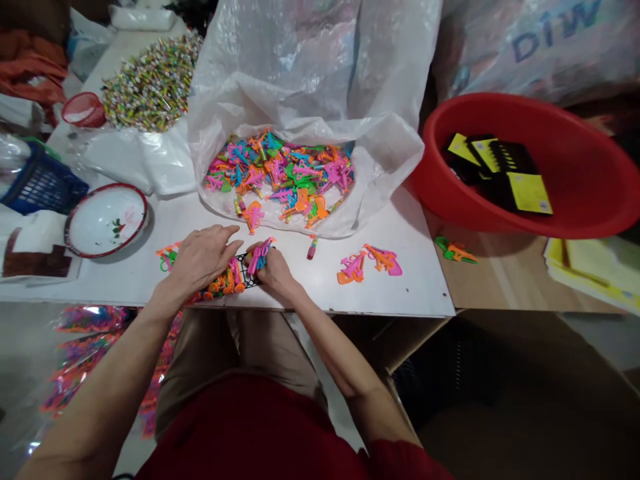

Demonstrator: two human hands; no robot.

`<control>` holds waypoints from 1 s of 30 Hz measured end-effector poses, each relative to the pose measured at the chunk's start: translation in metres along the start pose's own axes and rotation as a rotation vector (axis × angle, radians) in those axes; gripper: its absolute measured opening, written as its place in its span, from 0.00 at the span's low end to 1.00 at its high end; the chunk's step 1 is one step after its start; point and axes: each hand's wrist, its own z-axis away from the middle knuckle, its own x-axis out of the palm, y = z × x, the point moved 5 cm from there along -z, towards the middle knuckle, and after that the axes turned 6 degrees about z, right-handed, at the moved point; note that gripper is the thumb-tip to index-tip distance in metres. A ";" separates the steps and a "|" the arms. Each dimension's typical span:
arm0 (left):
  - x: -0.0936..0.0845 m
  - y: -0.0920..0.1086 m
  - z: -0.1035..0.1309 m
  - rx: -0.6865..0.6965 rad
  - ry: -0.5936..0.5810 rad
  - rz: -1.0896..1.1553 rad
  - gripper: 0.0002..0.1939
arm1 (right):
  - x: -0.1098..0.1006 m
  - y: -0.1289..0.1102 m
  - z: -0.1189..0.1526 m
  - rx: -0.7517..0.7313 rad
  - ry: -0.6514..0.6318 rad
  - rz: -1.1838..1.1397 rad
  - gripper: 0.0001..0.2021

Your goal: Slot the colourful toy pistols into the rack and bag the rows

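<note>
My left hand (205, 257) lies over a row of small bright plastic toys (220, 285), its fingers stretched out and resting across them. These toys sit in a black grid holder (246, 269), whose bare right end shows between my hands. My right hand (275, 270) pinches a pink and blue plastic toy (259, 258) above that end. Part of the holder is hidden under my left hand. Two pink and orange toys (353, 267) lie on the white table to the right, and a small red-and-yellow piece (312, 248) lies nearer.
A white plastic sack (385, 180) full of bright toys lies open at the back. To the right stands a red basin (590, 193) with black and yellow packs. An enamel bowl (95, 223) and a blue basket (43, 180) are at left. Yellow cards (590, 270) lie far right.
</note>
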 end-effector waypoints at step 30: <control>0.000 0.000 0.001 0.041 0.000 0.238 0.22 | -0.020 -0.028 -0.056 -0.300 -0.313 0.505 0.12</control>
